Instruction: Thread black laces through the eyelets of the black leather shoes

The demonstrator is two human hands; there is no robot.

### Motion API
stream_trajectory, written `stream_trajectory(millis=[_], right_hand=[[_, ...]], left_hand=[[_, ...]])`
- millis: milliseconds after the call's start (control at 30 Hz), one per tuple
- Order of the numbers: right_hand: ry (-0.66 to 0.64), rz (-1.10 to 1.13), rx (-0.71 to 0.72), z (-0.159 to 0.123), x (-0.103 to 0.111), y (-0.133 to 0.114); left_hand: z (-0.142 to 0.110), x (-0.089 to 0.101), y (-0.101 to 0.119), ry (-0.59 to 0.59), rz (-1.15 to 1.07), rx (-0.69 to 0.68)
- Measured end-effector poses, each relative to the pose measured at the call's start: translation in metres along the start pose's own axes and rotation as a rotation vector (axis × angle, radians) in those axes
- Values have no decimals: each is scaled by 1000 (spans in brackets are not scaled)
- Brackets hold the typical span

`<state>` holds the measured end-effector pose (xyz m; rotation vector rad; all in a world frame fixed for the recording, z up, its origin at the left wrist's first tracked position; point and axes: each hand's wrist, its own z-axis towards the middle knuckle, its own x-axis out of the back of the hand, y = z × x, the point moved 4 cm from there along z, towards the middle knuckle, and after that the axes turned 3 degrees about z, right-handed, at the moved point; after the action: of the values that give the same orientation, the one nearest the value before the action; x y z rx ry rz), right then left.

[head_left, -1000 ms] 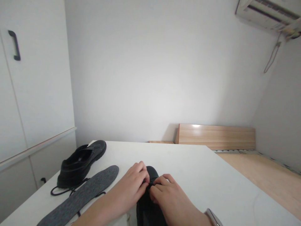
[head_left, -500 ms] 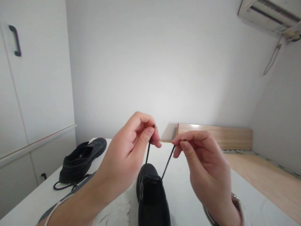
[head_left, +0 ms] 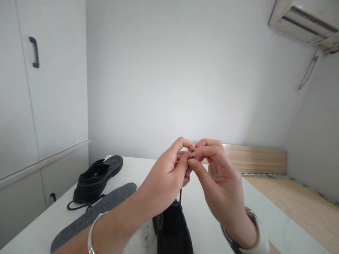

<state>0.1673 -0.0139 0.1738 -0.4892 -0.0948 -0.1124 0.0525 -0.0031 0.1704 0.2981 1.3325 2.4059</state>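
Note:
A black shoe (head_left: 173, 229) stands on the white table (head_left: 254, 215) right in front of me, toe pointing away. Its black lace (head_left: 180, 196) runs straight up from the shoe into my hands. My left hand (head_left: 169, 176) and my right hand (head_left: 217, 180) are raised above the shoe, fingertips pinched together and touching, both closed on the lace ends. A bracelet circles my left wrist, a watch my right.
A second black shoe (head_left: 96, 176) with a loose lace lies at the table's far left. A grey insole (head_left: 92, 215) lies beside it. White cupboards (head_left: 39, 106) stand left. A wooden board (head_left: 254, 157) leans on the back wall, and a wooden floor lies right.
Both hands rose from the shoe, pulling the lace ends up and apart. Now the two hands have come together, fingertips meeting above the shoe.

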Motion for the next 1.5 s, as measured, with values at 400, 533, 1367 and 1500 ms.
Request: stream_trajectory(millis=[400,533,1367,1500], right_hand=[[59,533,-325,-12,1,39],[56,525,-332,-14,0,35],[501,416,-748,-112,137,127],[557,409,-708,-114,141,134]], left_hand=[[-8,4,-9,-41,-27,-32],[-15,9,-9,25,211,-141],[-107,172,-115,589,519,172],[-105,175,-114,656,499,140]])
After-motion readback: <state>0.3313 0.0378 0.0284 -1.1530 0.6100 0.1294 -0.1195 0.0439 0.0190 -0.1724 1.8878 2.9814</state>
